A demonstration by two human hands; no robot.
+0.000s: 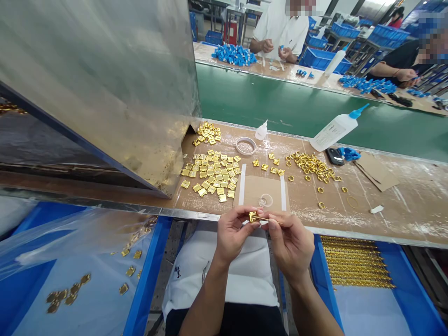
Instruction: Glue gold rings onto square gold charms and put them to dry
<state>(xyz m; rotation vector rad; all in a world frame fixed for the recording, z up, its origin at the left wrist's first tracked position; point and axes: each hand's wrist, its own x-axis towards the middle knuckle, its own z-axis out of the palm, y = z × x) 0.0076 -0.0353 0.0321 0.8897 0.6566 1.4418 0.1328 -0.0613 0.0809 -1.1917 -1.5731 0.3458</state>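
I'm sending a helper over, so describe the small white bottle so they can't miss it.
Find the brown worktop beside the green strip. The small bottle sits near their shared edge, just right of the white ring-shaped roll. Its nozzle is white, unlike that of the much larger, blue-tipped bottle farther right.

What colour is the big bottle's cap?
The cap is bright blue, seen best in the head view.

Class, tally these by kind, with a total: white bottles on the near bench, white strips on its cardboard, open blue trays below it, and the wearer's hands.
Bottles: 2
White strips: 2
Blue trays: 2
Hands: 2
Total: 8
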